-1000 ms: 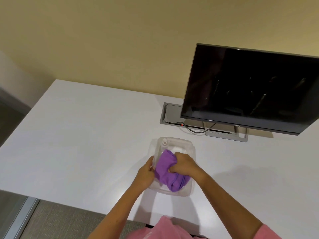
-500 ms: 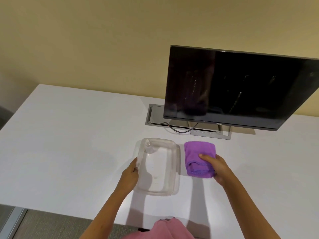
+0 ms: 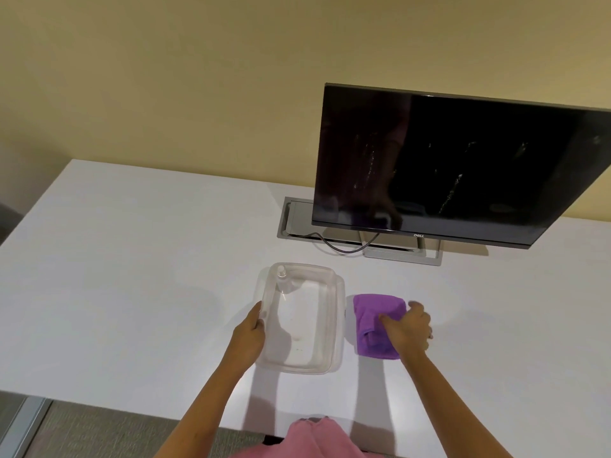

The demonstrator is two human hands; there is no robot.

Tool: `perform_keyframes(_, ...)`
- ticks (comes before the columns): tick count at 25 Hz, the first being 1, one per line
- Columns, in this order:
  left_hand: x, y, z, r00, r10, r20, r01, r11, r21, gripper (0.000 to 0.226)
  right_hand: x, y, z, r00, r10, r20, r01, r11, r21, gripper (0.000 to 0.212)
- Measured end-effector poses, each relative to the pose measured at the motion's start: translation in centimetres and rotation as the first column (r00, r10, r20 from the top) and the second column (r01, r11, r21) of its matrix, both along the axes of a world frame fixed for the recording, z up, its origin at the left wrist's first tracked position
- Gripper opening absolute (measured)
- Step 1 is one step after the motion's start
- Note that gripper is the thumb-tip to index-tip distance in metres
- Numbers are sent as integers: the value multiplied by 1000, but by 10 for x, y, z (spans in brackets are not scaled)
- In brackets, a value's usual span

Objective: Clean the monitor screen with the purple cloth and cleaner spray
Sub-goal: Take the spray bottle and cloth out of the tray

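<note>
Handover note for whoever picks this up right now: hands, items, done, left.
Left hand: grips the left rim of the clear plastic container.
Right hand: on the purple cloth, fingers curled on it.
Cloth lies on the white desk, just right of the container. Cleaner spray bottle lies inside the container, far left corner.
Monitor stands behind, screen dark with visible streaks.
Done: cloth is out of the container.
Left: take out the spray, apply it, wipe the screen.

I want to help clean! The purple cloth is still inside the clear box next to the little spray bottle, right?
Not quite. The head view shows the purple cloth lying on the table right of the clear box, under the right hand. The spray bottle is inside.
</note>
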State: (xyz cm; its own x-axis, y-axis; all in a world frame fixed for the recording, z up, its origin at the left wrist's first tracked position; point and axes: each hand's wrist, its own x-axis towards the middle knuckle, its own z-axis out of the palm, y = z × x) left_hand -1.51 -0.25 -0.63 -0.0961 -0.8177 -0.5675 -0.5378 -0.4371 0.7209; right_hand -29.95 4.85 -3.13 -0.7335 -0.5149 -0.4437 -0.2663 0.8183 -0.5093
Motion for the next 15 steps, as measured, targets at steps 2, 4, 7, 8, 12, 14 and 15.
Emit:
perform_keyframes(2,2,0,-1,1000,-19,-3,19,1000,3,49,20,-15,21,980,60,-188,-98,976,-195,53)
perform_keyframes(4,5,-1,-4,999,-44,4,44,999,9,49,47,-33,36,967,183,-176,-243,865,-439,39)
perform_keyframes(7,9,-2,-4,997,-83,5,83,996,9,47,92,-63,33,861,503,-78,-478,749,-459,27)
perform_keyframes(8,9,-3,-2,995,-95,-9,95,995,6,46,105,-71,26,819,574,-26,-536,747,-393,30)
perform_keyframes(12,10,-5,3,988,-142,-59,141,990,-19,41,141,-90,-2,789,603,115,-571,790,-223,54)
perform_keyframes(14,12,-6,0,986,-158,-56,157,987,-19,41,151,-93,-8,824,558,94,-530,819,-220,56)
perform_keyframes(15,13,-7,-2,985,-162,-54,162,987,-14,41,155,-95,-9,837,542,77,-516,828,-218,54)
